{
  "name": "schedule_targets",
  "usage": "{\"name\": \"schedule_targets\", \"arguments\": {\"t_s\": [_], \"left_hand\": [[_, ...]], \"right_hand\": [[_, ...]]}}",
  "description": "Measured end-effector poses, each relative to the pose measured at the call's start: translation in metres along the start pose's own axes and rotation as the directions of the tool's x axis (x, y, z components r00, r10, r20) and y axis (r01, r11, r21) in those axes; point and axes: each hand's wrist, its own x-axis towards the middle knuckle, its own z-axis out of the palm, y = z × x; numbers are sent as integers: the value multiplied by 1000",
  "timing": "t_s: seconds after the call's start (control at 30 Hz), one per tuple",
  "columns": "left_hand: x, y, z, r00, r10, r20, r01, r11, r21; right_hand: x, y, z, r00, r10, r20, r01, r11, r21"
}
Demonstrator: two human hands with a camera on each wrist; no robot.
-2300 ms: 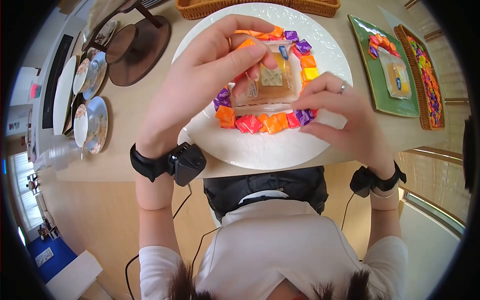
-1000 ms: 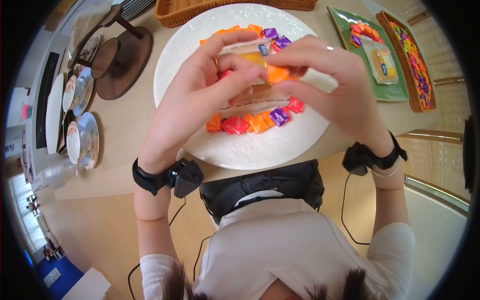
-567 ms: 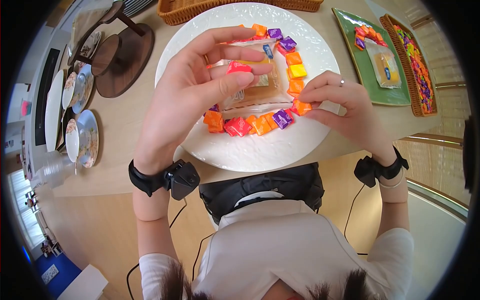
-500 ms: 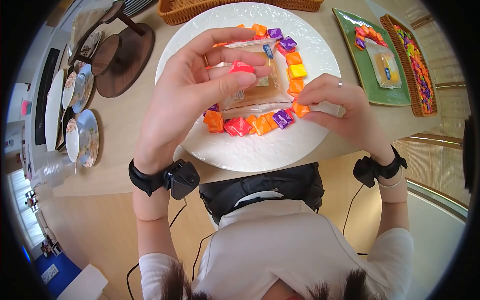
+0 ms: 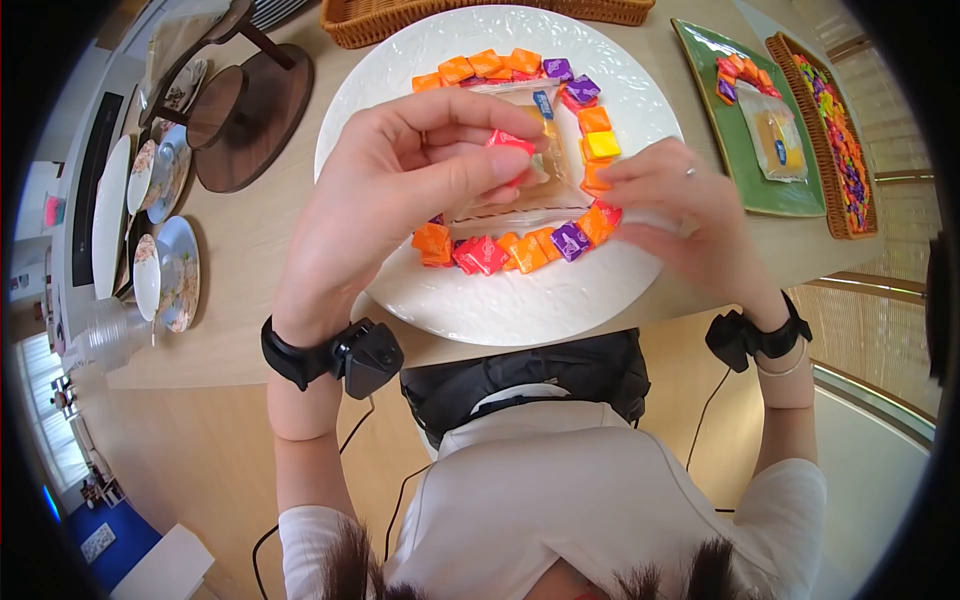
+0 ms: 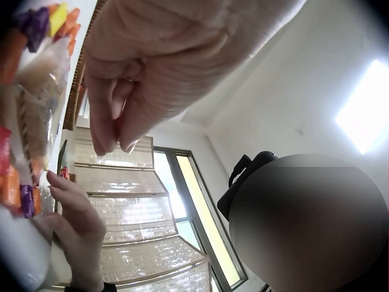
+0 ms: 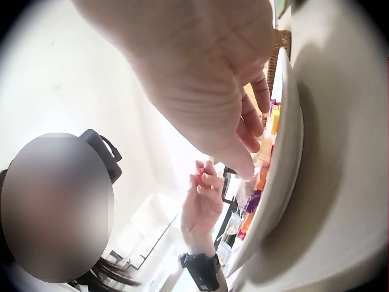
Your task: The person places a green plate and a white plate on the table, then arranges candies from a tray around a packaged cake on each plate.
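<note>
My left hand (image 5: 400, 185) pinches a red wrapped candy (image 5: 508, 143) between thumb and fingertips, above the white plate (image 5: 500, 312). Square wrapped candies in orange, red, purple and yellow form a ring on that plate around a clear packet (image 5: 562, 165) with a tan, bread-like food inside. The left hand hides the ring's left side. My right hand (image 5: 680, 205), slightly blurred, hovers at the ring's lower right with its fingers loosely bent and apart, close beside an orange candy (image 5: 596, 226). In the right wrist view, its thumb and fingers (image 7: 251, 125) hold nothing.
At the right stand a green plate (image 5: 755, 175) with candies and another packet, and a wicker basket (image 5: 868, 222) full of candies. Another wicker basket (image 5: 480, 14) lies behind the white plate. A dark wooden stand (image 5: 235, 130) and flowered dishes (image 5: 178, 275) occupy the left.
My right hand brought an orange candy from near the left hand to the ring's lower right, let it go and drew back slightly. The left hand still holds the red candy.
</note>
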Motion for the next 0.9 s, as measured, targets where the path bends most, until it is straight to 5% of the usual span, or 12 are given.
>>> {"name": "schedule_targets", "arguments": {"t_s": [0.13,0.23,0.57,0.6,0.67,0.9], "left_hand": [[-4,4,14,1000,6,-3,-6,998,-65],[-4,3,15,999,12,51,-6,992,-127],[-4,-1,15,993,72,92,-60,991,-124],[-4,1,17,997,83,3,-82,993,-90],[-5,3,17,992,96,-88,-101,993,-57],[-6,5,11,987,145,-63,-144,989,16]], "right_hand": [[16,-13,-18,992,-13,-122,15,1000,15],[35,-31,-10,983,-147,-106,151,988,27],[52,-32,-13,988,-152,-33,151,988,-35],[49,-25,-19,988,-150,-30,149,988,-36],[41,-14,-27,999,23,-35,-25,997,-76],[18,7,-8,990,140,11,-141,989,53]]}}
